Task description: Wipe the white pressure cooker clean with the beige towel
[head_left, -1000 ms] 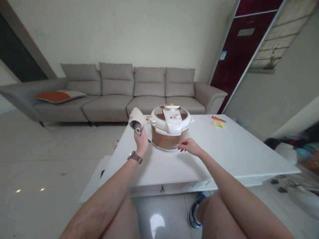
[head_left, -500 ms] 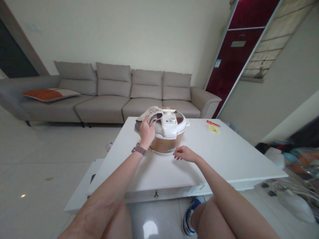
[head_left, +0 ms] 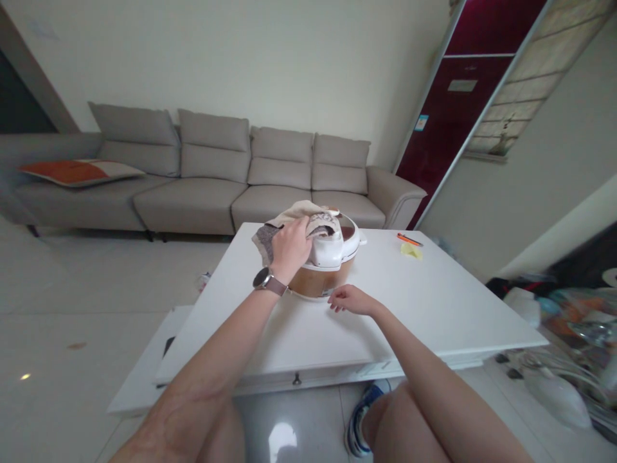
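A round countertop cooker [head_left: 308, 280] with a white lid, a see-through brownish bowl and a white control head [head_left: 330, 252] stands upright on the white table [head_left: 409, 308]. My left hand [head_left: 290, 247], with a watch on its wrist, grips a beige and grey cloth [head_left: 301, 211] and presses it against the top of the lid. Part of the cloth covers the control head and hides its knob. At the front of the base is my right hand [head_left: 349, 299], fingers loosely curled with nothing visible in them. Whether it touches the cooker I cannot tell.
An orange pen-like tool [head_left: 409, 240] and a yellow scrap [head_left: 411, 251] lie on the table's right side. Behind stands a grey sofa [head_left: 193, 199] with an orange cushion [head_left: 80, 172]. Cables and bags [head_left: 573, 315] crowd the floor at right.
My left hand has slid the cloth rightward and forward across the lid, over the control head. The cloth is more spread out. My right hand stays by the base.
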### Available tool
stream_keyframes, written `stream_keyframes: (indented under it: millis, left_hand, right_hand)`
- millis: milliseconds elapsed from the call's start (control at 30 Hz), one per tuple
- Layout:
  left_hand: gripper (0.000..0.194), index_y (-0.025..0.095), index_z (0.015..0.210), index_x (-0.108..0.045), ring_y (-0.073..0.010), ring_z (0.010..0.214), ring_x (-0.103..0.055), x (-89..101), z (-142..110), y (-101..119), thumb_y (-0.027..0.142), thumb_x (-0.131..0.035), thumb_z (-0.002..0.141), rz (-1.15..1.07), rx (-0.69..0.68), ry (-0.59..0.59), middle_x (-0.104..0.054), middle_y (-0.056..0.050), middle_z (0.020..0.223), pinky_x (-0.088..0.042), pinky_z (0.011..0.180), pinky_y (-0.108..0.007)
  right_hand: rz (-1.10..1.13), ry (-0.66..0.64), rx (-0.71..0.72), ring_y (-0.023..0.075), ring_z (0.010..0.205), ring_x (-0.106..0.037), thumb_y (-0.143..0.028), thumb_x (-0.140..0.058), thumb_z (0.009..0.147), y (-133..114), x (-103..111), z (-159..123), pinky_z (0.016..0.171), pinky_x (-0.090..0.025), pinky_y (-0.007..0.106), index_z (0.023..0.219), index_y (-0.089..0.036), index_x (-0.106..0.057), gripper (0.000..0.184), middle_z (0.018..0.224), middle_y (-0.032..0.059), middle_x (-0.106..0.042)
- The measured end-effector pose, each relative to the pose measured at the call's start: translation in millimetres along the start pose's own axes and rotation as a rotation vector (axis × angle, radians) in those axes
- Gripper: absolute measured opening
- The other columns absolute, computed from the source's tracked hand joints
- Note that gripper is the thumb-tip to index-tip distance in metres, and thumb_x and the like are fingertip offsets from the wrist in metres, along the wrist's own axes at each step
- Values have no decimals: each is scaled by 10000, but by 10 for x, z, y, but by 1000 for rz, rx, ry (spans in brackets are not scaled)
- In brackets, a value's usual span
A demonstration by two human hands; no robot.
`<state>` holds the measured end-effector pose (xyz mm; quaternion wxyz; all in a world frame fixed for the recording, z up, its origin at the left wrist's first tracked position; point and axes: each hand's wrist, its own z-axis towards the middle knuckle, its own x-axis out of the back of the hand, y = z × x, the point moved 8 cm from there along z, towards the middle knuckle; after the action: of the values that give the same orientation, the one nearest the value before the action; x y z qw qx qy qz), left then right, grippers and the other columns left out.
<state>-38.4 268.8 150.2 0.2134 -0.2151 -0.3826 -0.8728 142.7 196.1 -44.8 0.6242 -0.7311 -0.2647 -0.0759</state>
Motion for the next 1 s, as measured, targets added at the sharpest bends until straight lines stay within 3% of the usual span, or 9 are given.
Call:
stream_keyframes:
  millis: [100,333,400,567,667,900,1000]
  left_hand:
    - [363,218,1187,-706,-343,1201,-644,6,18,-11,104,-615,856,-13,-12,16,-743,-136,1172,-440,1109,-435]
    - [546,246,1230,-719,-326,1354,-571,-232,-217,547,19,-601,748,-120,-302,-176,-691,-90,1361,-415,1170,-411]
    - [565,247,1270,-707,-316,1379,-551,-235,-211,520,24,-595,763,-102,-272,-156,-678,-89,1388,-400,1187,-406]
    - [483,233,1328,-674,-364,1250,-627,-130,-45,161,145,-657,853,-37,-28,-9,-725,-130,1248,-438,1123,-456]
    - [444,220,1325,-669,-372,1188,-656,-114,-3,144,177,-650,883,-14,9,28,-740,-141,1168,-456,1089,-463]
    - [482,216,1276,-676,-305,1384,-530,-341,-201,785,59,-568,833,131,-412,-176,-656,-98,1420,-399,1184,-435]
    - [475,224,1283,-667,-277,1454,-465,-375,-272,880,71,-572,843,172,-459,-214,-641,-75,1452,-373,1217,-433]
  right_hand:
    - [-12,-4,5,160,670,-713,-281,-685,787,-7,-8,-3,587,-500,234,774,-174,-758,130,770,57,-778]
    - [-62,-10,13,171,672,-719,-242,-663,787,-42,-37,-19,620,-530,256,784,-169,-756,119,786,67,-781]
    - [-71,-18,15,173,683,-723,-252,-651,803,-29,-49,-23,633,-535,262,791,-169,-751,130,797,69,-780]
    - [-100,-31,32,180,724,-733,-259,-624,838,29,-48,-54,677,-539,278,806,-178,-740,145,816,59,-775]
    - [-133,-37,27,184,741,-739,-243,-621,842,67,-34,-82,698,-544,286,826,-172,-743,142,828,60,-778]
    - [-184,-64,-14,167,740,-739,-197,-599,827,179,-61,-75,721,-554,272,911,-144,-754,185,871,71,-787]
    - [-207,-76,-26,167,739,-735,-210,-602,831,202,-87,-57,721,-556,271,920,-139,-752,187,875,74,-786]
